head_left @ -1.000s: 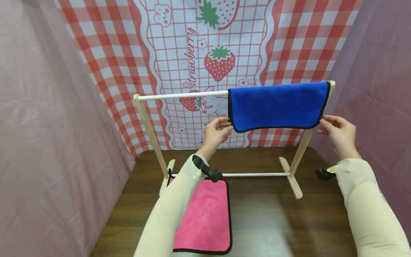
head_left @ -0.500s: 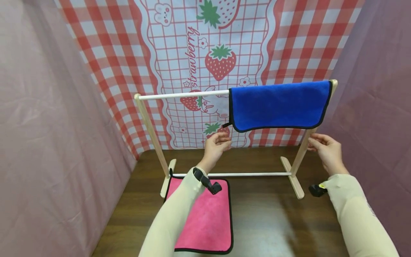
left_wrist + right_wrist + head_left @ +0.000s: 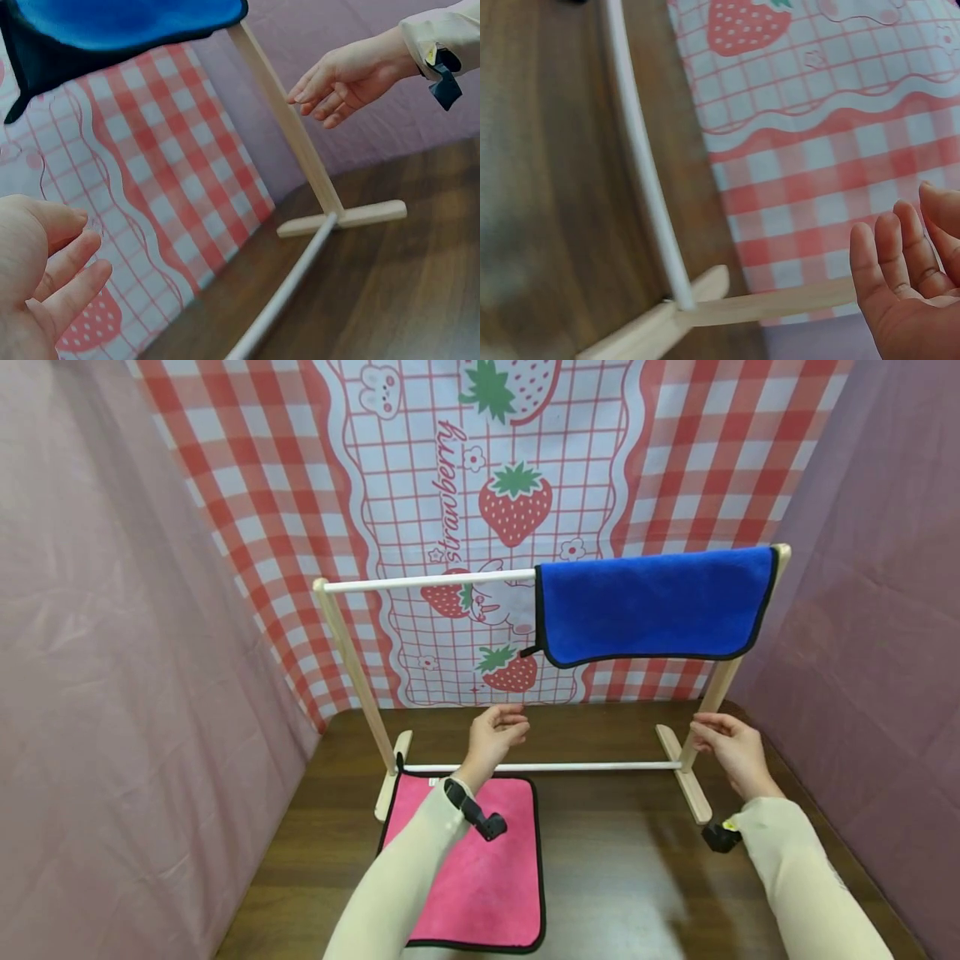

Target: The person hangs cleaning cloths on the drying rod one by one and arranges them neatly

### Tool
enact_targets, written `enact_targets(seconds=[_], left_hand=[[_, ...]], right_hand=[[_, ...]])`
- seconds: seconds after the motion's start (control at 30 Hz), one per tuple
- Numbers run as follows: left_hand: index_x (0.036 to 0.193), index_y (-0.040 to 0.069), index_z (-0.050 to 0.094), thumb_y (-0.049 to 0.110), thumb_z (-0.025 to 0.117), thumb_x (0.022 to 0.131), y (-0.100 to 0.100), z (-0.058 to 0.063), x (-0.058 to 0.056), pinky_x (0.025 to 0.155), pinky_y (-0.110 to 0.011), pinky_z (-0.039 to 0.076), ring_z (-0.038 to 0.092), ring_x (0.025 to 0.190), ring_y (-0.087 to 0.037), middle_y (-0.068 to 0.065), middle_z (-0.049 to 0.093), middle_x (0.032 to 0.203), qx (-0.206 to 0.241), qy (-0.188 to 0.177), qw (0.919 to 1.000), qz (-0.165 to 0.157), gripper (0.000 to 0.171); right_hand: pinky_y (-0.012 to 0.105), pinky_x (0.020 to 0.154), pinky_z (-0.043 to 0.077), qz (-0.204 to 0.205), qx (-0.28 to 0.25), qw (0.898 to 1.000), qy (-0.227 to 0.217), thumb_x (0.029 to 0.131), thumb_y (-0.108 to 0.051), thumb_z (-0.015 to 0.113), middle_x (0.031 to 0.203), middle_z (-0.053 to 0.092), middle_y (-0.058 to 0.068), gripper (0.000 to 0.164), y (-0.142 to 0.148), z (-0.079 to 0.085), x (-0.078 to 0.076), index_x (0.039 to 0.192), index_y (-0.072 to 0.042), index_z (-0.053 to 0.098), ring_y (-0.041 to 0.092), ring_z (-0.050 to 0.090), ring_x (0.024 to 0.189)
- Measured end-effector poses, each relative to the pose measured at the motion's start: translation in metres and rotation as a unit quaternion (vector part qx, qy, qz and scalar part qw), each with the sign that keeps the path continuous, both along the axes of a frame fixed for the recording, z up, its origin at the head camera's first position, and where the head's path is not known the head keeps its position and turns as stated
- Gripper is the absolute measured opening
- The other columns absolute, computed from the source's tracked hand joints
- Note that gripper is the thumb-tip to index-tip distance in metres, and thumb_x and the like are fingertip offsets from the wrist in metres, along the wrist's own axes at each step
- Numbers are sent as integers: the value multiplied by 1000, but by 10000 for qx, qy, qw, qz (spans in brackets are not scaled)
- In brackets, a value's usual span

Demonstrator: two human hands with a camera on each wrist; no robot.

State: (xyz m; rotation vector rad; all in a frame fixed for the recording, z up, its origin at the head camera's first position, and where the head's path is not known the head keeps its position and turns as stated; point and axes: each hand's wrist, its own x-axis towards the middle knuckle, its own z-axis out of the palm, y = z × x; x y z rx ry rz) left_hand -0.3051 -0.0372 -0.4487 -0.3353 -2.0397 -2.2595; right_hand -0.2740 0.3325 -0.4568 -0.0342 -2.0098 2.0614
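Observation:
A blue towel (image 3: 652,606) with black edging hangs folded over the white top bar (image 3: 427,581) of a wooden rack, on its right half. A small black loop (image 3: 530,652) sticks out at the towel's lower left corner. My left hand (image 3: 493,742) is below that loop, fingers loosely bent and holding nothing. Beside the rack's right post (image 3: 722,685) is my right hand (image 3: 731,750), relaxed, with nothing in it. In the right wrist view its fingers (image 3: 891,259) are spread a little. A pink towel (image 3: 487,868) with black edging lies flat on the table below my left forearm.
The rack's lower white bar (image 3: 585,767) runs between two wooden feet, the left foot (image 3: 386,802) and the right foot (image 3: 692,789). Behind stands a red checked strawberry cloth (image 3: 517,510). Pink curtains (image 3: 135,652) close off both sides of the brown table (image 3: 615,877).
Both hands have let go of the blue towel's lower corners and come down, the right one also moving inward. The towel stays hanging on the bar, its loop now showing.

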Motion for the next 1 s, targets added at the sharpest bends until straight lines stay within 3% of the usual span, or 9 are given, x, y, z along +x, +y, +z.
enact_targets(seconds=[0.13,0.23,0.4,0.53,0.63,0.87,1.0], left_hand=[[114,-13,63,-10,68,87,-8,-13,5,76,-38,61,70,82,-19,-26,69,99,-89,-110,9999,86,28],[115,-14,62,-9,68,88,-14,-22,8,79,-44,60,71,88,-30,-30,68,102,-184,-161,9997,99,28],[115,-16,60,-11,66,88,-26,-25,20,80,-45,60,69,93,-41,-35,66,104,-344,-197,9991,123,28],[113,-18,60,-11,65,88,-36,-19,35,76,-40,61,69,93,-41,-34,66,101,-438,-236,9985,221,27],[113,-18,59,-11,65,88,-46,-23,41,77,-41,61,69,92,-39,-34,66,102,-331,-364,9979,410,26],[113,-17,59,-11,65,88,-81,-54,32,80,-49,59,70,84,-26,-24,69,94,163,-577,9918,1132,26],[115,-15,59,-8,66,89,-100,-71,24,75,-38,61,67,79,-12,-14,70,91,208,-568,9853,1595,27]], right_hand=[[16,61,55,27,205,9997,-151,95,1,62,80,69,-14,31,-7,-15,2,88,-27,70,1,64,68],[18,62,56,95,202,9993,-292,96,0,63,79,69,-12,26,-14,-26,5,89,-25,70,2,64,68],[22,66,58,214,531,9968,-551,96,-4,63,81,69,-11,8,-27,-45,10,102,-8,68,4,63,69],[24,65,59,208,857,9936,-701,96,-5,64,84,68,-9,21,-39,-61,12,110,10,63,4,62,68],[25,63,59,285,991,9915,-788,95,-3,64,86,69,-1,33,-49,-74,14,116,22,55,5,62,66],[25,60,56,591,1370,9837,-1000,94,-1,64,85,68,5,35,-76,-102,21,118,21,51,15,64,67],[27,60,57,731,1674,9779,-1013,92,-3,66,85,68,8,30,-90,-111,23,113,17,57,19,64,69]])
